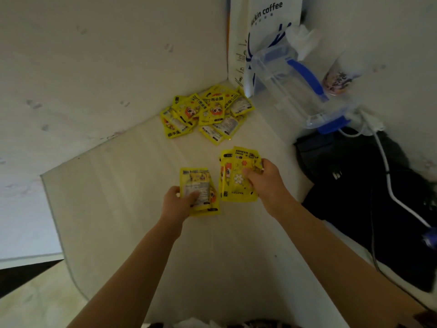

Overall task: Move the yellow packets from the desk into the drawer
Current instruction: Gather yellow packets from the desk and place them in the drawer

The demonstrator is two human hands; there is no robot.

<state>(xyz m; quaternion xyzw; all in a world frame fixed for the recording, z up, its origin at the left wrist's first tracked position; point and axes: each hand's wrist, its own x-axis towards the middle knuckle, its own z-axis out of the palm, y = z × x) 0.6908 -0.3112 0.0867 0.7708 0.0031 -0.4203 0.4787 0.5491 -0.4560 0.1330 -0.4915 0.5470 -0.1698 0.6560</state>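
A heap of several yellow packets (208, 112) lies in the far corner of the pale desk (118, 197), against the walls. My left hand (177, 197) grips a small stack of yellow packets (199, 189) just above the desk's middle. To its right, my right hand (267, 181) holds another stack of yellow packets (236, 178), printed with a cartoon face and a flower. The two stacks sit side by side, a little apart. No drawer is in view.
A white coffee paper bag (264, 20) stands in the far corner. A clear plastic box with blue clips (298, 91) and a printed cup (340, 79) sit at the right. Black fabric (369, 185) with a white cable (387, 183) covers the desk's right side.
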